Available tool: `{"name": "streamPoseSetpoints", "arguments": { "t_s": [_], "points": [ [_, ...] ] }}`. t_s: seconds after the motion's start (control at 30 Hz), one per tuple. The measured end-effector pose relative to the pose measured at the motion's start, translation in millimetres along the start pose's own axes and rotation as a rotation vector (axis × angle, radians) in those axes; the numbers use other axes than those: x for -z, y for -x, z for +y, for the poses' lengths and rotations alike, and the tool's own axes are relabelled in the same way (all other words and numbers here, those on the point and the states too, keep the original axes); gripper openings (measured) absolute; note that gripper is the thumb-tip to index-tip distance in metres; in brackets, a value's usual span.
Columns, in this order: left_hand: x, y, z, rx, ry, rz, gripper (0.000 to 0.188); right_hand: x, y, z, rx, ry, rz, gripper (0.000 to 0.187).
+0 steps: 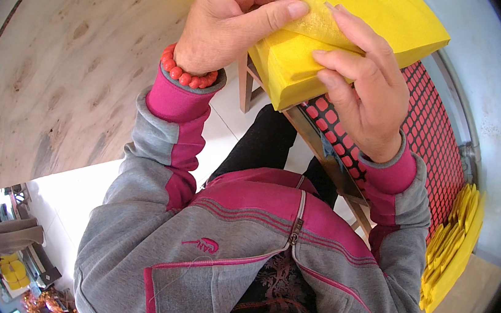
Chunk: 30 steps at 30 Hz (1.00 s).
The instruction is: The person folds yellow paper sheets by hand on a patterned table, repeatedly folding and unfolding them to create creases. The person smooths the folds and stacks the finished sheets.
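A thick stack of yellow cloth-like sheets (301, 66) lies in front of me at the top of the view. My left hand (235, 22), with a red bead bracelet (186, 77) at the wrist, is closed with its thumb and fingers on the edge of a thin yellow sheet (317, 23). That sheet looks partly lifted and see-through at the corner. Against the stack's near right side rests my right hand (369, 86), its fingers apart and touching the folded layers. Part of my left fingers is cut off by the upper edge of the picture.
Under the stack is a table with a red and black patterned top (420, 105) and wooden legs. More folded yellow pieces (453, 244) lie at its right end. A large plywood board (68, 74) stands on my left. Far lower left, a person (2, 246) is near another yellow bundle (15, 273).
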State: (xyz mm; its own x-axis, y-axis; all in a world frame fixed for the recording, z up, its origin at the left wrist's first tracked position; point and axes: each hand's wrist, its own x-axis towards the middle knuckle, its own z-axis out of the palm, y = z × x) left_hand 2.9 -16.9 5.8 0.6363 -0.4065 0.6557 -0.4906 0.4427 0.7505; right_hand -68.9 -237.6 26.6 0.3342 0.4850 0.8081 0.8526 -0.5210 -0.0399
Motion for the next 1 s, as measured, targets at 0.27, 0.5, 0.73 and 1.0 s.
{"name": "streamPoseSetpoints", "arguments": {
  "t_s": [0.27, 0.5, 0.73, 1.0],
  "points": [
    [25.0, -2.8, 11.0, 0.000, -0.107, -0.254, 0.015, -0.2, -4.6, -10.2, -0.221, -0.190, 0.035, 0.011],
    [26.7, -2.5, 13.2, -0.052, -0.179, -0.356, 0.017, -2.4, -6.6, -11.1, -0.237, -0.197, 0.057, 0.014],
    [15.0, 5.5, 5.2, 0.152, -0.153, 0.029, 0.006, -1.6, -6.0, -11.2, -0.174, -0.127, 0.137, 0.018],
    [14.5, 4.4, 1.5, 0.018, -0.094, 0.032, 0.007, -2.8, -5.0, -10.8, -0.146, -0.067, 0.011, 0.015]
  ]
}}
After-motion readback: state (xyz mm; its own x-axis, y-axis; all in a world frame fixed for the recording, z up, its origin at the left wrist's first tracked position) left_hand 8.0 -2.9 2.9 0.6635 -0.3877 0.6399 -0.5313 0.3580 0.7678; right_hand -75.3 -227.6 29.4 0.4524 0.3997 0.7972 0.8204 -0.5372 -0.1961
